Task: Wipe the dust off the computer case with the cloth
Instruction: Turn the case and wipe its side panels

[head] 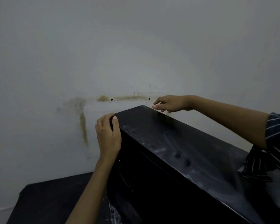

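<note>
A black computer case (176,152) stands in front of me, its top face streaked with pale dust. My left hand (108,135) grips the case's far left top corner, thumb on the top and fingers curled over the far edge. My right hand (171,103) hovers at the far right top corner with loosely bent fingers; I cannot tell whether it touches the case. It holds nothing. No cloth is in view.
A pale wall (136,46) rises close behind the case, with brownish stains and two small dark holes (111,99). A dark surface (52,199) lies under the case at lower left. My striped sleeve (275,147) hangs over the case's right side.
</note>
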